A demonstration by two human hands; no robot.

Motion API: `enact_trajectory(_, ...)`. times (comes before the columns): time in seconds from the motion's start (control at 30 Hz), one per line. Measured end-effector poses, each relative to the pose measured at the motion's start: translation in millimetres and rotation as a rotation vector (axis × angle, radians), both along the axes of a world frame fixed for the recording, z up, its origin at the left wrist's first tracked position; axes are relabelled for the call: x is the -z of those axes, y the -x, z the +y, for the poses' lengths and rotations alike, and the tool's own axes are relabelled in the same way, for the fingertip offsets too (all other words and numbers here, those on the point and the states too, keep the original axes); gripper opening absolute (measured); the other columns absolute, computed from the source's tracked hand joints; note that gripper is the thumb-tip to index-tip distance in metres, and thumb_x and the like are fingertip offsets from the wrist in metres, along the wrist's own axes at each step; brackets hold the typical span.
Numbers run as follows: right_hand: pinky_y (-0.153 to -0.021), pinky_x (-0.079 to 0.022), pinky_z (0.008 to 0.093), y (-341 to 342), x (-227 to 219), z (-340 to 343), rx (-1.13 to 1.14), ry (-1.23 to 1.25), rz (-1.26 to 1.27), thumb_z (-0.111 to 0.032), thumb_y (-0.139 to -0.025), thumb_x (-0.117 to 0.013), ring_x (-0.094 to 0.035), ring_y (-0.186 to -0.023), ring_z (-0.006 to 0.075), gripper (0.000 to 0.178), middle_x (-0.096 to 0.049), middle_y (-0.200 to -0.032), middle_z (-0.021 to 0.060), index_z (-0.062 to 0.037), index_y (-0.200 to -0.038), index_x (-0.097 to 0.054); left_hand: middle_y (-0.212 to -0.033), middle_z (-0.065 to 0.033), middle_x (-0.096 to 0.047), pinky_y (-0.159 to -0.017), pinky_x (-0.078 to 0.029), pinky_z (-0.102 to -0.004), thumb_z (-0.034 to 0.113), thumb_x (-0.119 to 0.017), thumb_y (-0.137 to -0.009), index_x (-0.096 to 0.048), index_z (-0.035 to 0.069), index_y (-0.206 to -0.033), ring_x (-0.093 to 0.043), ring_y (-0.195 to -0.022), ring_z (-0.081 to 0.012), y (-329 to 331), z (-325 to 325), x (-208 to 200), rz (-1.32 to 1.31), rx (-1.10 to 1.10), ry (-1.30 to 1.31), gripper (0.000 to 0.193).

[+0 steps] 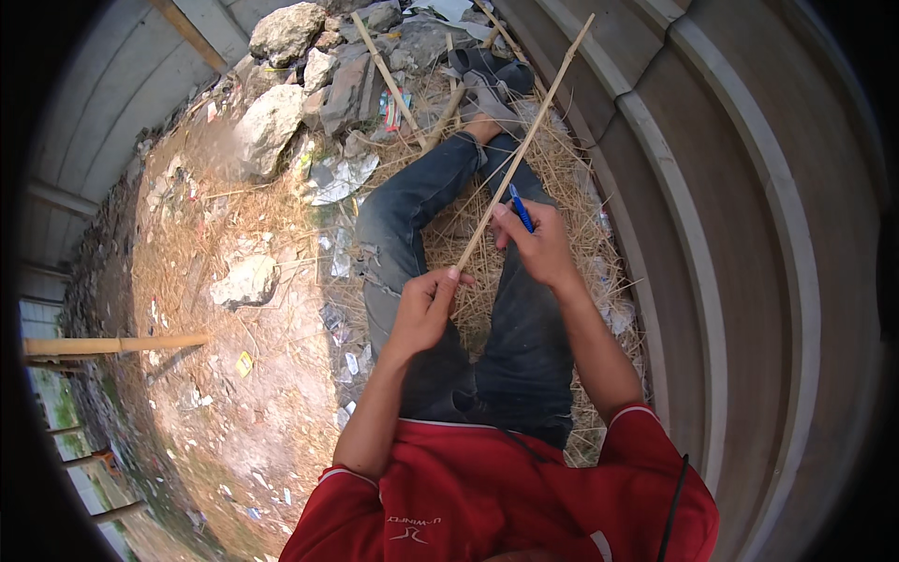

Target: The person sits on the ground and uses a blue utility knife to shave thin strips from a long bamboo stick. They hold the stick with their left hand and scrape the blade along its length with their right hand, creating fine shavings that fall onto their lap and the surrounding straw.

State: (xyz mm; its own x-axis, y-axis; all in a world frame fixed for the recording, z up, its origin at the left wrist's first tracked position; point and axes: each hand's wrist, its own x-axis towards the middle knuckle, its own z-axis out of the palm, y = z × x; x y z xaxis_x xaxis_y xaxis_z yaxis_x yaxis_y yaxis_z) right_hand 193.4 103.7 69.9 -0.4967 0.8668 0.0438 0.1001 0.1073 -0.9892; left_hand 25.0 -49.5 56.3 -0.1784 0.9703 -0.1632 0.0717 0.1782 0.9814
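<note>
A long, thin bamboo strip (pixel 551 94) slants up and away to the right over my legs (pixel 515 323). My left hand (pixel 426 307) is closed on its near end, with the thumb lying along it. My right hand (pixel 540 242) grips a blue utility knife (pixel 521 210), whose tip points up and away beside the strip. The right thumb is close to the strip; whether it touches cannot be made out. My right fingers hide the lower part of the knife.
Corrugated sheeting (pixel 740 234) rises close on my right. Large rocks (pixel 269 129) and other bamboo pieces (pixel 387 78) lie beyond my feet. Straw-like shavings (pixel 468 239) cover the ground between my legs. A bamboo pole (pixel 122 345) juts in from the left.
</note>
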Motion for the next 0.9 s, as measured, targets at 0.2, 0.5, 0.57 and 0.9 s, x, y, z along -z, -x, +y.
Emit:
enact_trajectory(0.2, -0.060, -0.051, 0.0504, -2, -3, -41, -0.190, -0.416, -0.540, -0.050, -0.100, -0.061, -0.065, -0.065, 0.0445, 0.050, -0.066, -0.069, 0.0243, -0.0023, -0.092, -0.073, -0.058, 0.0055, -0.043, -0.052, -0.031, -0.0271, 0.032, -0.046, -0.113, -0.073, -0.001, -0.107, -0.040, -0.055, -0.0041, 6, 4, 14, 0.008, -0.078, -0.007, 0.043)
enact_trajectory(0.5, -0.056, -0.050, 0.0526, 4, 4, -31, -0.105, -0.575, -0.586, -0.056, -0.101, -0.059, -0.066, -0.061, 0.0447, 0.057, -0.065, -0.062, 0.0210, -0.0036, -0.081, -0.070, -0.060, -0.0016, -0.047, -0.055, -0.036, -0.0329, 0.033, -0.048, -0.111, -0.073, -0.002, -0.107, -0.045, -0.058, -0.0108, 9, 5, 6, 0.215, -0.096, -0.023, 0.044)
enact_trajectory(0.57, -0.055, -0.050, 0.0520, 3, 4, -31, -0.128, -0.635, -0.599, -0.055, -0.101, -0.059, -0.067, -0.062, 0.0446, 0.057, -0.063, -0.060, 0.0207, -0.0033, -0.080, -0.070, -0.060, -0.0022, -0.047, -0.056, -0.037, -0.0333, 0.033, -0.049, -0.111, -0.073, -0.003, -0.107, -0.045, -0.058, -0.0114, 9, 5, 2, 0.237, -0.081, -0.004, 0.043)
enact_trajectory(0.9, -0.066, -0.055, 0.0548, -5, 2, -28, -0.338, -0.567, -0.741, -0.059, -0.101, -0.057, -0.071, -0.076, 0.0452, 0.060, -0.068, -0.069, 0.0236, -0.0028, -0.084, -0.072, -0.057, 0.0022, -0.045, -0.052, -0.035, -0.0287, 0.032, -0.047, -0.113, -0.075, -0.001, -0.110, -0.043, -0.054, -0.0068, 7, -12, 7, 0.150, -0.044, 0.070, 0.043)
